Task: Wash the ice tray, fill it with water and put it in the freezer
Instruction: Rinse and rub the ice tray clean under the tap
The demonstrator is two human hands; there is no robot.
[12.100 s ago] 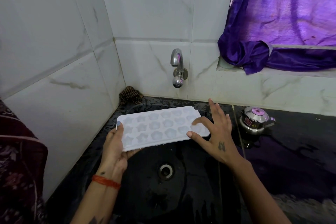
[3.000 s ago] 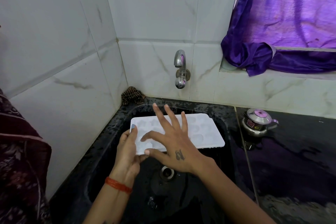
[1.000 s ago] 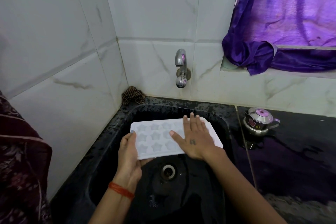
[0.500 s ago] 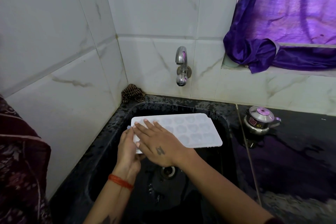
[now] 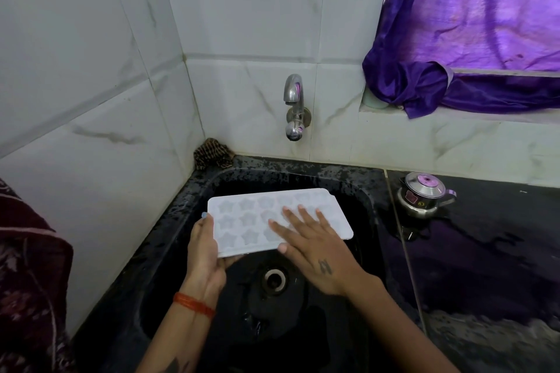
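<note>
Right hand (image 5: pixel 315 247) shifted rightward since half-second ago, laid flat, fingers straight, on ice tray (image 5: pixel 242 221); tray edge gripped by left hand (image 5: pixel 206 248) over sink (image 5: pixel 303 172).

One ice tray (image 5: pixel 272 215), two hands (image 5: pixel 315 248), one tap (image 5: pixel 293 106)

Looking down and forward from head height, close over a black sink (image 5: pixel 357 188) set into a tiled corner. Facing the back wall, taking in the tap (image 5: pixel 293 106) near the middle, a purple curtain (image 5: pixel 472 30) at upper right and both forearms reaching in from below. Working alone, sharing nothing with another view.
</note>
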